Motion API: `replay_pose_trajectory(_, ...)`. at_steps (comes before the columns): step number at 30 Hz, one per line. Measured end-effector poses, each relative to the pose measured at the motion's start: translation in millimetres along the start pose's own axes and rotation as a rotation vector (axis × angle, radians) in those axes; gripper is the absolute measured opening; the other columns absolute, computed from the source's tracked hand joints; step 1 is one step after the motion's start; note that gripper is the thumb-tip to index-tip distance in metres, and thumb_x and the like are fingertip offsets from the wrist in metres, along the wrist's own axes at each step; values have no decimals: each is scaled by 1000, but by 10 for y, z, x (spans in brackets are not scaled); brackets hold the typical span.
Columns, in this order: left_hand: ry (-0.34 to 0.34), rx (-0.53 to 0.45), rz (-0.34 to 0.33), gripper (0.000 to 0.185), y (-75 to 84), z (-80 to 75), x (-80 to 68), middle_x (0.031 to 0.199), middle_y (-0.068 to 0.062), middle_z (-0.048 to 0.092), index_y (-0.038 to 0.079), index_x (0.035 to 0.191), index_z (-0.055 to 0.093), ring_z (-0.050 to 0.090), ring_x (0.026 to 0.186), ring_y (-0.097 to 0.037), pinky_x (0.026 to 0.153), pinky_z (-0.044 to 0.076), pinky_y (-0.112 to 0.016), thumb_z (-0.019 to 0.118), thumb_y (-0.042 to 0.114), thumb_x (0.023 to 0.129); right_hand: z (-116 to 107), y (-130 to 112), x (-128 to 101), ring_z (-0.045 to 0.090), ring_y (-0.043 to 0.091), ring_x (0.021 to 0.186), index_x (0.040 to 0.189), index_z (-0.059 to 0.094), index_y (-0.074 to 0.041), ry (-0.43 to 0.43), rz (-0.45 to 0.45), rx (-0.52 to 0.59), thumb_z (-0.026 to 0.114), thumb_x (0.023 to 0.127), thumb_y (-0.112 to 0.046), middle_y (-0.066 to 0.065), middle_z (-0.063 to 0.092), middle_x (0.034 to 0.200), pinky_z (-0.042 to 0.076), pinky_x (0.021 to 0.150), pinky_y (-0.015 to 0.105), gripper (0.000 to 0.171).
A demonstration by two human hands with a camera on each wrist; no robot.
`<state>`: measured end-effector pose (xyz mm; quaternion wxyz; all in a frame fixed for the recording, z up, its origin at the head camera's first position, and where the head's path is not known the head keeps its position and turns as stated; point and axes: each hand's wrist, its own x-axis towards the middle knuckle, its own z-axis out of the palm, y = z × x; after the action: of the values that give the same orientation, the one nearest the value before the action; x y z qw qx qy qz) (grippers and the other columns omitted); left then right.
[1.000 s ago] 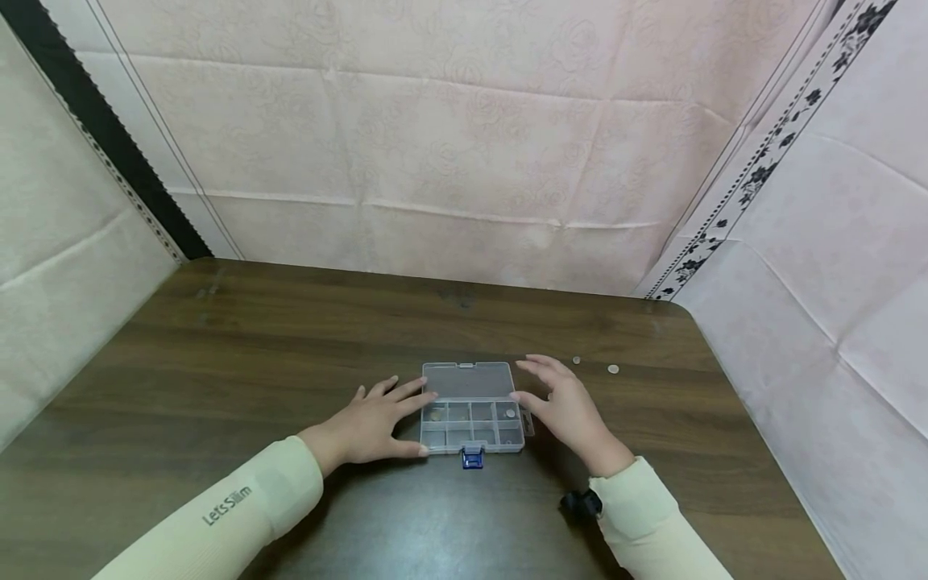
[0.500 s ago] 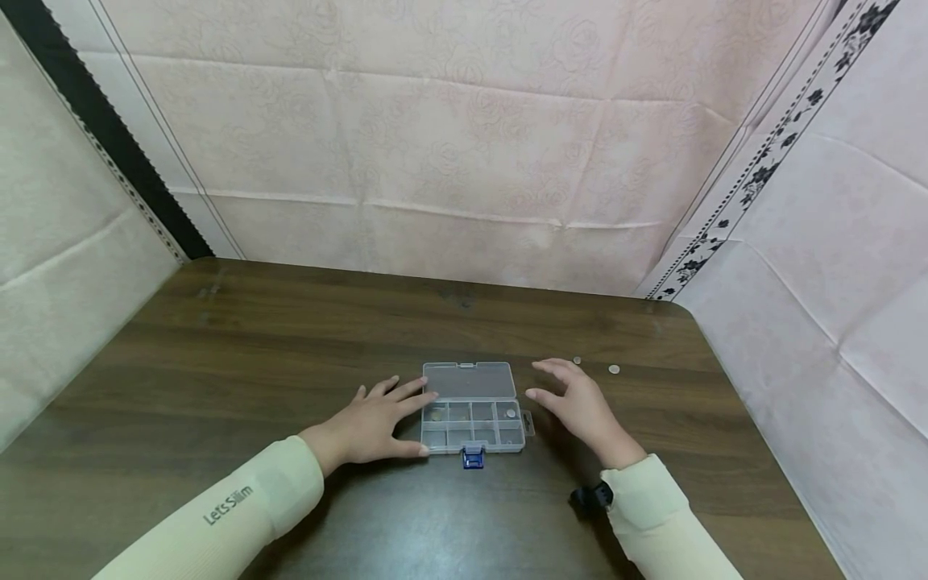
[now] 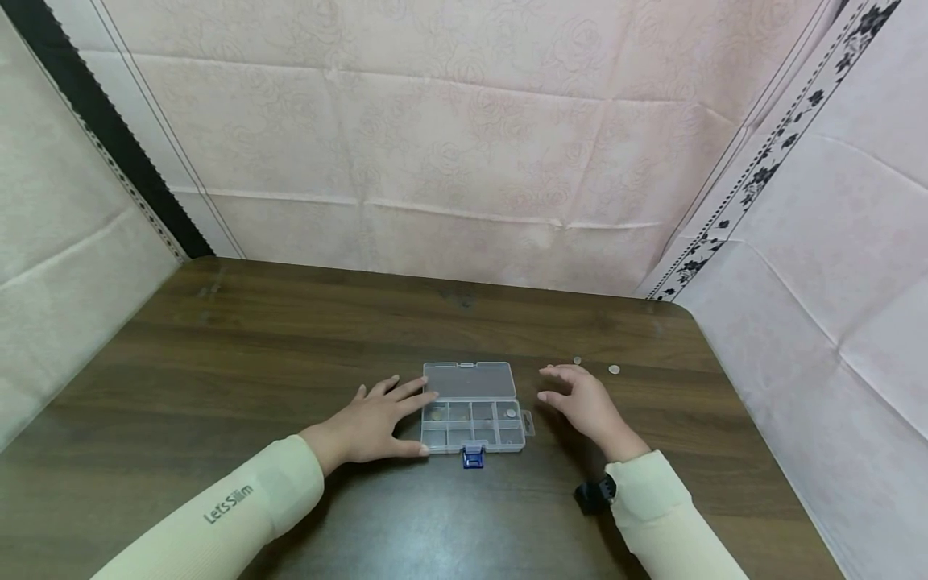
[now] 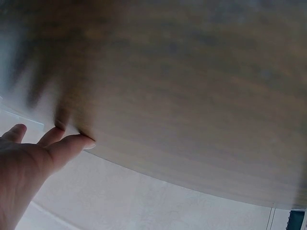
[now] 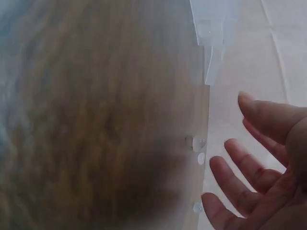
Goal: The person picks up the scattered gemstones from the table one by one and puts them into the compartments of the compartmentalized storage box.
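A clear plastic compartment box (image 3: 483, 437) lies with its lid (image 3: 470, 380) raised behind it. Its blue latch (image 3: 473, 459) faces the person. One small round piece (image 3: 511, 413) sits in the back right compartment, another (image 3: 436, 416) in the back left one. With fingers spread and straight, my left hand (image 3: 370, 423) rests at the box's left side, fingertips on its edge. My right hand (image 3: 590, 409) hovers right of the box, fingers loosely bent and nothing between them. Past its fingertips lie a pale disc (image 3: 614, 369) and a smaller round piece (image 3: 577, 360).
The brown wooden table (image 3: 290, 322) has pale cloth (image 3: 464, 161) hanging behind it and on both sides. A clear hanging tab (image 3: 528, 423) juts from the box's right side. A black device (image 3: 596, 494) is strapped to the right wrist.
My right hand has drawn away from the lid's right edge, moving right and slightly towards the person. The left hand and the box stay where they were.
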<state>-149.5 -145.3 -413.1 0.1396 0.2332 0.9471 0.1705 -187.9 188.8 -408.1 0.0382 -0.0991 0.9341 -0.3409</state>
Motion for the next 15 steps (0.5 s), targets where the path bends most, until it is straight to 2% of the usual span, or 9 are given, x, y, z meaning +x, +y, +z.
replay_pose_trajectory(9,4,8,3,81,-3,-3,3,160,6,22,35,151,34,18,145,-39,104,15,-74,61,67,81,-22,32,22,56,37,116,122,65,-2,-35,40,-24,68,89,-9,19,59,128,46,94,50,34)
replay_pose_trajectory(15,-2,-1,-2,82,-3,-5,2,160,7,21,36,151,33,17,145,-39,104,15,-73,62,67,81,-28,47,44,60,34,111,117,68,-2,-60,54,-27,69,88,-6,17,63,122,48,91,48,29)
